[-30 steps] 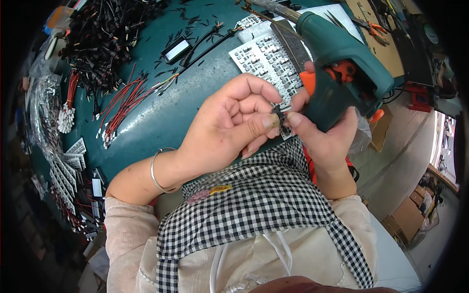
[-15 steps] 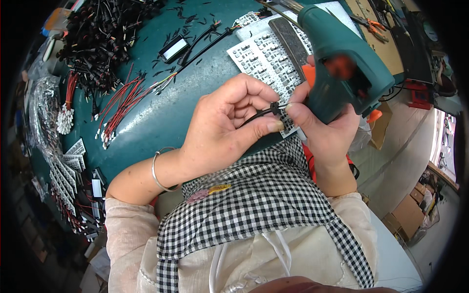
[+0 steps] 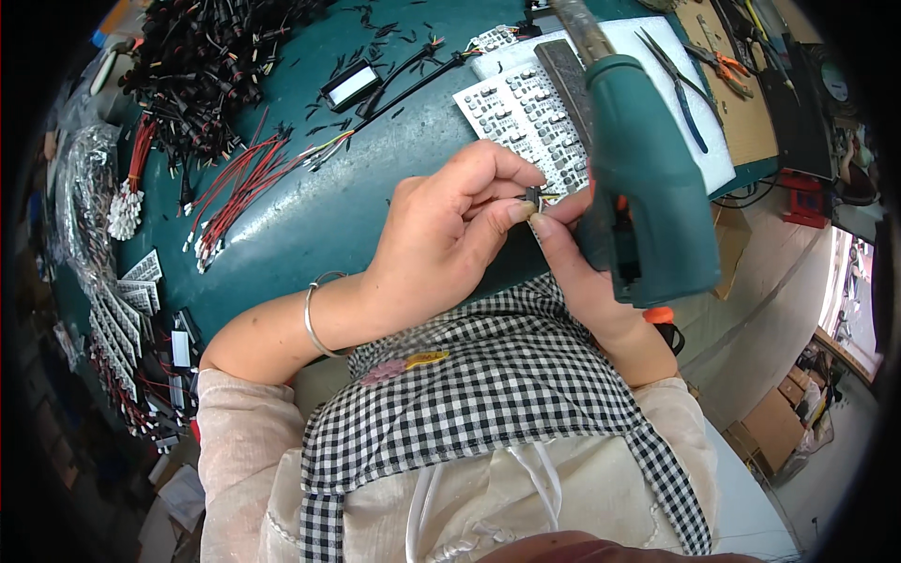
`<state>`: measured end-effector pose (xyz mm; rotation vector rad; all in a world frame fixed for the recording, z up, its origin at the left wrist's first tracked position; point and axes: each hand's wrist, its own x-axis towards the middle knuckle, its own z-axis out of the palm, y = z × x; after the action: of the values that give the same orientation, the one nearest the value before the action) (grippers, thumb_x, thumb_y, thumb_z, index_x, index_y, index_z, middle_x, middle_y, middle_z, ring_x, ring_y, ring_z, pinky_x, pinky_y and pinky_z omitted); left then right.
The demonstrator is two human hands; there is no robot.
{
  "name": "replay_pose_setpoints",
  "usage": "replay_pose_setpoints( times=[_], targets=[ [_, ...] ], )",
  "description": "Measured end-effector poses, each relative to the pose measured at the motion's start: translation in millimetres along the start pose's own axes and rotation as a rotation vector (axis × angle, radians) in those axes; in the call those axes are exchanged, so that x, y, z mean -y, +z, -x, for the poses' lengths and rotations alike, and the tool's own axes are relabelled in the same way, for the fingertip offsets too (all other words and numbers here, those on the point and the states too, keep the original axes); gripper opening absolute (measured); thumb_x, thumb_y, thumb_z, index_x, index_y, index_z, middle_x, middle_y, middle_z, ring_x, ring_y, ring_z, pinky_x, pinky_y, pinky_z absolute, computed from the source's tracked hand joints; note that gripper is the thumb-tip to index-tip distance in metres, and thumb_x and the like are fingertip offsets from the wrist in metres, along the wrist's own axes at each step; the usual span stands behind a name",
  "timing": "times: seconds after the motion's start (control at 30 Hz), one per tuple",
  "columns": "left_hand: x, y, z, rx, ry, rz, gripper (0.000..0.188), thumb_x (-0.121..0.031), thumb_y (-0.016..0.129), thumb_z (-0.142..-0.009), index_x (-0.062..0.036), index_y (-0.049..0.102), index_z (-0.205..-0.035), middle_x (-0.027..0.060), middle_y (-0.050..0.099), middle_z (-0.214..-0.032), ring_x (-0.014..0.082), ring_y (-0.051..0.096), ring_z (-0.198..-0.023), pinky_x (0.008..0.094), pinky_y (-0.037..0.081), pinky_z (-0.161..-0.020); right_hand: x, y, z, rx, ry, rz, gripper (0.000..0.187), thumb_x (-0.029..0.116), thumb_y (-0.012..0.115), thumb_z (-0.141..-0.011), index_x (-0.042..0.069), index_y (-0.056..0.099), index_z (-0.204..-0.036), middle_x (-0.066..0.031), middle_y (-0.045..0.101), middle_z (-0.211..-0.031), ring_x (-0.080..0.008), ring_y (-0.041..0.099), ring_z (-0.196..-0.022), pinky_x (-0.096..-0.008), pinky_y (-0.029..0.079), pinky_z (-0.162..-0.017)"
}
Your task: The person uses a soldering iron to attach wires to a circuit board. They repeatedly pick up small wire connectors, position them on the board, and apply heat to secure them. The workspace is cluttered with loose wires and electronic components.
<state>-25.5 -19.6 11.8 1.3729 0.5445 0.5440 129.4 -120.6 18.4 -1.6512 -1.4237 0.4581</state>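
Observation:
Pinched between the thumb and index finger of my left hand [image 3: 441, 220] is the end of a black cable [image 3: 535, 195]. Short thin wires, one yellowish, stick out of it toward my right hand [image 3: 582, 267]. My right thumb and fingertips meet at these wires. A dark green heat gun [image 3: 648, 159] is also held in my right hand, its metal nozzle [image 3: 582, 28] pointing away over the table. The gun's body hides part of the right fingers and its handle. Just beyond both hands lies a white sheet of small circuit boards [image 3: 516, 108].
A dark bar [image 3: 563, 84] lies across the boards, on a white foam pad [image 3: 718, 155] with blue-handled pliers [image 3: 690, 108]. Orange-handled pliers [image 3: 727, 66] lie farther right. Red wires [image 3: 230, 202], a pile of black connectors [image 3: 202, 75] and a black-framed module [image 3: 349, 86] occupy the left side.
The heat gun has swung round, with its nozzle now pointing more directly away and its body lower. Both hands have drawn closer together at the cable end. The blue-handled pliers have come into sight.

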Motion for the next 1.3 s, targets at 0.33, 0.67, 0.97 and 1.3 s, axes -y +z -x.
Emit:
replay_pose_setpoints(
  times=[0.33,0.67,0.97,1.3],
  targets=[
    [-5.3,-4.8,-3.9,0.107,0.152,-0.224,0.015,0.003,0.057,-0.093,0.0037,0.058,-0.108,0.0066,0.07,-0.089,0.0092,0.067,-0.085,0.0203,0.052,-0.07,11.1,-7.6,-14.9,-0.192,0.154,-0.558,0.014,-0.002,0.073,-0.079,-0.001,0.064,-0.09,-0.0037,0.065,-0.08,-0.0101,0.06,-0.068,-0.0234,0.049,-0.062],
    [-10.4,-6.7,-2.9,0.103,0.308,-0.498,0.013,0.0,0.071,-0.081,0.0011,0.065,-0.092,0.0116,0.07,-0.084,0.019,0.07,-0.071,0.0265,0.054,-0.06,-4.8,-16.0,-15.0,0.012,-0.031,-0.246,0.032,-0.008,0.072,-0.071,-0.003,0.063,-0.102,-0.0041,0.065,-0.081,-0.011,0.061,-0.074,-0.0248,0.05,-0.068],
    [-9.9,-16.3,-10.8,0.035,0.386,-0.7,0.015,-0.003,0.074,-0.077,-0.0005,0.068,-0.09,0.0121,0.069,-0.08,0.0237,0.068,-0.065,0.029,0.052,-0.057,-7.7,-3.9,-20.6,-0.146,0.111,-0.398,0.038,-0.005,0.072,-0.077,-0.005,0.058,-0.112,-0.0054,0.065,-0.085,-0.011,0.059,-0.071,-0.0252,0.049,-0.062],
    [12.1,-66.6,-41.4,-0.202,0.281,-1.038,0.014,-0.007,0.07,-0.083,-0.0028,0.07,-0.095,0.0118,0.07,-0.077,0.0222,0.069,-0.065,0.0287,0.053,-0.059,4.2,-43.0,-6.6,-0.15,0.302,-0.63,0.078,0.022,0.076,-0.079,-0.019,0.034,-0.13,-0.0316,0.052,-0.12,-0.0154,0.053,-0.053,-0.0275,0.046,-0.04]
  ],
)
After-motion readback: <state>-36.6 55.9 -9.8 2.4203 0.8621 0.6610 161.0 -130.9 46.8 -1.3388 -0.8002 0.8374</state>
